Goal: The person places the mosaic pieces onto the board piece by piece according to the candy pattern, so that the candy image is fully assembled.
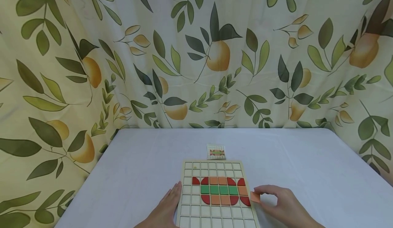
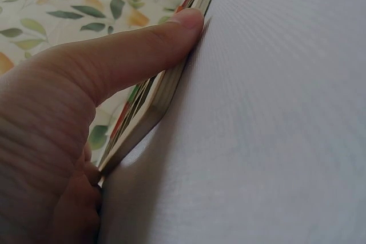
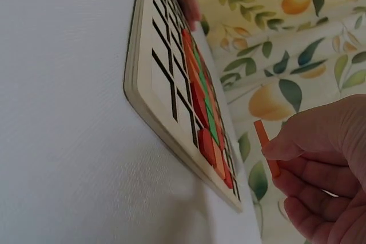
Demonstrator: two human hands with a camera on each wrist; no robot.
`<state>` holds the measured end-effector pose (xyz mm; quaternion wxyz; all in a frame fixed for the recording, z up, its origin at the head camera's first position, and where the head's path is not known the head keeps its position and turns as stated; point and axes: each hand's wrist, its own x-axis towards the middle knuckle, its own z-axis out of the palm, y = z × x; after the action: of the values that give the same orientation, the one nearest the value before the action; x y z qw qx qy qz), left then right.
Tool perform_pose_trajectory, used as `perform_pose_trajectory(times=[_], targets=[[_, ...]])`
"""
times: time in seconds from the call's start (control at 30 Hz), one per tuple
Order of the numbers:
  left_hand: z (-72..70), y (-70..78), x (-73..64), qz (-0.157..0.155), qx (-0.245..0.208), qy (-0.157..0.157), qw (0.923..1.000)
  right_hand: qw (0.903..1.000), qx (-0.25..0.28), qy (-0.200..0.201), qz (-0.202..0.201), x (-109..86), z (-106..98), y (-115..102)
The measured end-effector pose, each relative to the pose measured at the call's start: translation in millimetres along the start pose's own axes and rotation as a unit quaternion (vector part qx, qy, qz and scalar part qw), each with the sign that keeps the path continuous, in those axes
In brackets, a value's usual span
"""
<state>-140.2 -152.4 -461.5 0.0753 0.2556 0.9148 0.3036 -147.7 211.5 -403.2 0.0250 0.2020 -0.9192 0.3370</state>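
Observation:
My right hand [image 1: 282, 204] pinches an orange square tile [image 1: 255, 197] between thumb and fingers, just off the right edge of a pale wooden grid board [image 1: 190, 209]. In the right wrist view the tile [image 3: 267, 150] is seen nearly edge-on. My left hand [image 1: 165, 204] rests against the board's left side with straight fingers, its thumb [image 2: 154, 47] stretched along the near edge. On the board lie a row of green square tiles [image 1: 214, 189], orange squares [image 1: 218, 199] above, below and at the right, and red rounded tiles [image 1: 205, 199] at the corners.
Just beyond the board's far edge lies a small printed card [image 1: 216, 156] with a red, orange and green pattern on a grid. A white cloth [image 1: 147, 159] covers the table. Behind it hangs a curtain [image 1: 196, 95] printed with leaves and fruit.

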Motion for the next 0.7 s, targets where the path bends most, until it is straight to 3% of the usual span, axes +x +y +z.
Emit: perform_pose_trajectory(times=[0.2, 0.47, 0.7], targets=[[-0.3, 1.5, -0.6, -0.009, -0.009, -0.002, 0.9999, 0.9974, -0.004, 0.030, -0.065, 6.5, 5, -6], [0.3, 3.7, -1.1, -0.013, -0.013, -0.001, 0.9998, 0.9991, 0.020, 0.004, -0.038, 17.3, 11, -18], [0.4, 3.1, -1.3, -0.012, -0.015, 0.002, 0.9998, 0.9922, 0.022, 0.031, -0.118, 25.8, 20, -24]])
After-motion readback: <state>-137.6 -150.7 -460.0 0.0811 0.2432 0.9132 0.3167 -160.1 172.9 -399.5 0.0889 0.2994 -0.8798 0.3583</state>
